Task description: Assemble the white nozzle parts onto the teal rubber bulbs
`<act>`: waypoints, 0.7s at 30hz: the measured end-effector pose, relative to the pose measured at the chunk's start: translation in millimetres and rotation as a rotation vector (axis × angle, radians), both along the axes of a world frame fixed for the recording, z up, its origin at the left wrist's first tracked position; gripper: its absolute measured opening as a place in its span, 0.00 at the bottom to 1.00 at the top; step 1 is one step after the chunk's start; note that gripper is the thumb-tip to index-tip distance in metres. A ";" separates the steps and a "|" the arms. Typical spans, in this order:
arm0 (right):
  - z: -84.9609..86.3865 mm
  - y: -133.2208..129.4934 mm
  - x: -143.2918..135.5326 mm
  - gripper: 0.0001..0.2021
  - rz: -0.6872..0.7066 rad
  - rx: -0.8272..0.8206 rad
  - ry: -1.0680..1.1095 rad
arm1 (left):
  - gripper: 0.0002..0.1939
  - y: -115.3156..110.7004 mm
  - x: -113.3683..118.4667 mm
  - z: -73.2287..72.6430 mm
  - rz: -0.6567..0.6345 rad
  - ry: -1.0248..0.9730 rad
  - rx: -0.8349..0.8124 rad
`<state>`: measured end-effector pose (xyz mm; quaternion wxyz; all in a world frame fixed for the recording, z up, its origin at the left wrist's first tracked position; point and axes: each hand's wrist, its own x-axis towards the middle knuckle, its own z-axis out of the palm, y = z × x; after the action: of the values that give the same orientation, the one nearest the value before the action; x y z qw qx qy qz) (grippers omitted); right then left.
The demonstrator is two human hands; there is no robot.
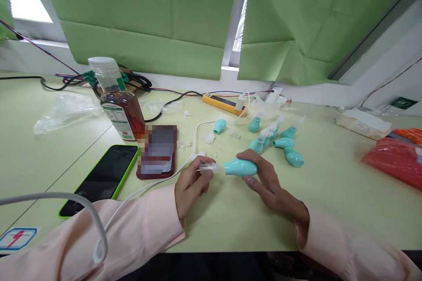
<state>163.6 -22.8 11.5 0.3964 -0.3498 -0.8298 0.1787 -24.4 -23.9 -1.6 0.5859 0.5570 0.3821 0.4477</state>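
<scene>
Where the two hands are meeting: a clear nozzle (207,168) and a teal bulb (240,167) are being held above the near part of the table (231,224), facing each other end to end; a narrow gap is separating them.
Bulbs with tips: several teal bulbs (254,124) are standing or leaning beyond the right hand, each carrying a clear tip; these are apparently counting as finished, though overlap is hiding their exact number.
Bulbs without visible tips: one bare bulb (219,126) is lying apart, near the middle of the table, and two more (294,157) are lying at the right of the group; these are seemingly awaiting tips.
Loose clear parts: a few small pieces (234,134) are lying scattered beyond the left hand and beside the bare bulb, suggesting that fitting is only partly complete.
Left hand (189,184): its fingers are curling inward, and thumb and fingertips are pinching the clear nozzle, whose paler end is pointing toward the bulb.
Right hand (270,184): it is gripping the held bulb by its rounded end, fingers lying over the top and thumb supporting from below; the bulb's narrower end is pointing toward the nozzle, not touching it.
</scene>
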 end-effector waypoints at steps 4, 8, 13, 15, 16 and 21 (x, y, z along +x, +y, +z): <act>3.9 0.2 3.3 0.14 -0.031 -0.046 -0.102 | 0.11 -0.4 -0.3 0.7 -0.033 -0.027 0.000; 6.8 -0.4 5.5 0.13 0.006 -0.044 -0.211 | 0.12 -0.3 0.1 2.0 -0.082 -0.098 -0.055; 2.7 3.8 9.9 0.14 0.089 -0.028 -0.230 | 0.11 0.9 2.0 4.6 -0.113 -0.170 -0.127; 1.0 4.1 10.9 0.14 0.096 -0.040 -0.215 | 0.11 1.9 2.0 5.2 -0.117 -0.180 -0.141; 0.7 3.4 11.0 0.13 0.087 -0.055 -0.214 | 0.11 2.4 1.9 5.2 -0.113 -0.179 -0.140; 1.8 -1.2 9.1 0.12 0.001 -0.223 -0.199 | 0.11 4.4 1.2 2.3 -0.098 -0.160 -0.149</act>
<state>172.7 -24.0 13.2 0.2708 -0.4073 -0.8402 0.2342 -23.2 -19.4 0.6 0.6753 0.4926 0.3388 0.4320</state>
